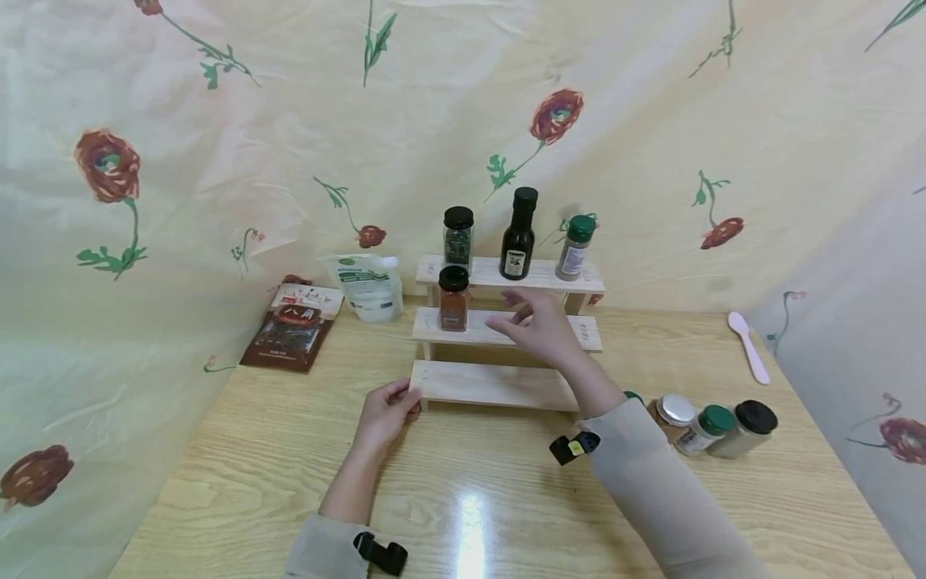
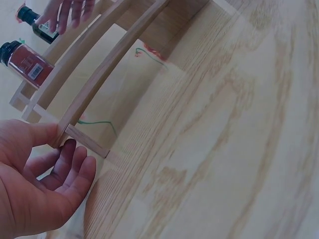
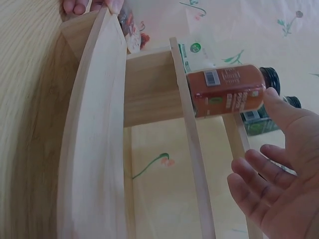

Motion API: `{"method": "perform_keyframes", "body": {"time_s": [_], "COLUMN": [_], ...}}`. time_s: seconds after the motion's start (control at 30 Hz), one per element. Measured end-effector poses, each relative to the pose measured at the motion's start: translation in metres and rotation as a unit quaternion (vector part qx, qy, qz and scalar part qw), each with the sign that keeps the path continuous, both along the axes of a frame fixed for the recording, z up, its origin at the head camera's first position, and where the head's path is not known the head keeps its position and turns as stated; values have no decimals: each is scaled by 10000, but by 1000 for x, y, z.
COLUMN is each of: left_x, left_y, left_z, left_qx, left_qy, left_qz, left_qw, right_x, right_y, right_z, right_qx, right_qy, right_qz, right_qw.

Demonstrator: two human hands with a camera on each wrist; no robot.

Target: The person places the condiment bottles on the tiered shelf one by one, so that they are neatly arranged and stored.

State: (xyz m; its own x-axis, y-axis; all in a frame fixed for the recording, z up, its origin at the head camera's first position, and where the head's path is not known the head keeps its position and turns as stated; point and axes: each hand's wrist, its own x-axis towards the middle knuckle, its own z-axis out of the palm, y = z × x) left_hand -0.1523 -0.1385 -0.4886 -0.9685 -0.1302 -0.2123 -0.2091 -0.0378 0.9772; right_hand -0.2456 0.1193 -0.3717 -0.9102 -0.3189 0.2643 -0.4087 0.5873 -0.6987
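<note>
A three-step wooden rack (image 1: 499, 384) stands on the table against the patterned backdrop. My left hand (image 1: 388, 414) holds the left end of its lowest step, thumb on the board's edge and fingers curled beside it. Over the middle step is my right hand (image 1: 538, 322), empty, its fingers loosely bent. Just left of it, a jar of red-orange spice (image 1: 453, 305) with a black lid stands on that step; in the right wrist view the thumb is right by the lid. The top step bears a jar of green herbs (image 1: 458, 241), a dark bottle (image 1: 518, 237) and a green-capped jar (image 1: 575, 251).
Left of the rack lie a brown packet (image 1: 292, 328) and a white spouted pouch (image 1: 367, 288). Several spice jars, among them a silver-lidded jar (image 1: 674, 412) and a black-lidded jar (image 1: 745, 430), sit by the right forearm. A pink spoon (image 1: 748, 347) lies at the far right.
</note>
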Motion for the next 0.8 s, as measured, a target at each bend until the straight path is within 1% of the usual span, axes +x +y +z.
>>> {"method": "perform_keyframes", "body": {"time_s": [0.17, 0.33, 0.47, 0.57, 0.7, 0.8], "left_x": [1, -1, -1, -1, 0, -1], "left_y": [-1, 0, 0, 0, 0, -1], "left_z": [0, -1, -2, -3, -2, -2], "left_qx": [19, 52, 60, 39, 17, 57], "left_qy": [-9, -19, -30, -39, -66, -78], "left_qz": [3, 39, 44, 48, 38, 51], "left_qw": [10000, 10000, 10000, 10000, 10000, 9999], "right_x": [7, 14, 19, 22, 26, 29], "right_y": [15, 29, 39, 46, 57, 64], "right_z": [-4, -8, -11, -12, -11, -11], "right_qx": [-71, -10, -90, -97, 27, 153], "right_qy": [144, 128, 191, 153, 16, 40], "right_qz": [157, 279, 358, 373, 316, 298], "right_qw": [9997, 9995, 9991, 9991, 9995, 9994]}}
